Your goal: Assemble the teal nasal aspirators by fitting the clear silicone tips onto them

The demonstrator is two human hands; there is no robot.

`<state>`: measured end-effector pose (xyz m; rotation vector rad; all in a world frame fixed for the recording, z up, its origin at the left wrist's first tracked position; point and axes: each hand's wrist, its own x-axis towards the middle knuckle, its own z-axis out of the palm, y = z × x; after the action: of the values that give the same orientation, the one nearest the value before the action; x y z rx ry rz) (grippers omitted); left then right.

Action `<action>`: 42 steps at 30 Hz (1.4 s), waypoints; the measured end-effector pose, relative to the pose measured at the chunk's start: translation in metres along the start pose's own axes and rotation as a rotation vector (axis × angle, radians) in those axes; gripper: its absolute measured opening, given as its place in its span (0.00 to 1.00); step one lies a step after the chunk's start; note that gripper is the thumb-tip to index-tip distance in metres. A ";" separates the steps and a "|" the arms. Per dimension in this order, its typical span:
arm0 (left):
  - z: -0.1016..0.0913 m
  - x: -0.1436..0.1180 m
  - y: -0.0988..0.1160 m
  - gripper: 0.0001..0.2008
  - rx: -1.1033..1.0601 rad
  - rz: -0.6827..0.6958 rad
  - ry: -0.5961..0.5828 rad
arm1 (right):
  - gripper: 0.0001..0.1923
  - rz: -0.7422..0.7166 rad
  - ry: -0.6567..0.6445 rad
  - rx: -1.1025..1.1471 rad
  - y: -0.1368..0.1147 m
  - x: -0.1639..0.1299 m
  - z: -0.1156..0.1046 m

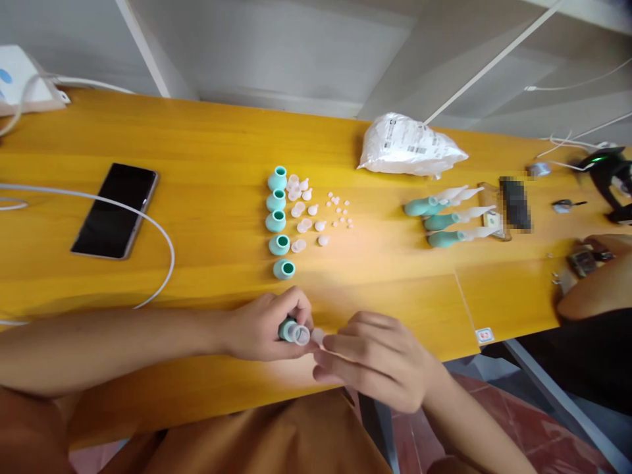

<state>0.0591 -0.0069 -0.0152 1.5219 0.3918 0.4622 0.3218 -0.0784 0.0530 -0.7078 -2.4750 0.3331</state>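
My left hand is closed around a teal rubber bulb, with a clear round plastic piece in its mouth facing up. Between the fingertips of my right hand is a small translucent plastic piece, close beside the bulb's clear piece; whether they touch I cannot tell. Beyond my hands stand several teal bulbs in a column, open mouths up. Next to them lie clear plastic cups, small round-bodied translucent pieces and tiny pale bits.
Teal bulbs with long pale nozzles lie to the right, below a white plastic package. At left, a phone has a white cable across it. Another person's arm rests at the far right of the wooden table.
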 end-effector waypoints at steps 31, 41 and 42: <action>-0.003 0.009 -0.003 0.13 0.225 0.212 -0.024 | 0.06 0.707 0.368 -0.020 0.059 -0.016 0.015; -0.004 0.009 -0.003 0.20 0.141 0.051 -0.058 | 0.07 0.801 0.286 0.523 -0.017 -0.016 0.026; -0.004 0.008 -0.003 0.19 0.145 0.059 -0.062 | 0.06 0.836 0.306 0.552 -0.018 -0.016 0.031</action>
<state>0.0641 0.0010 -0.0176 1.6882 0.3385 0.4388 0.3087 -0.1054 0.0273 -1.3763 -1.5741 1.0644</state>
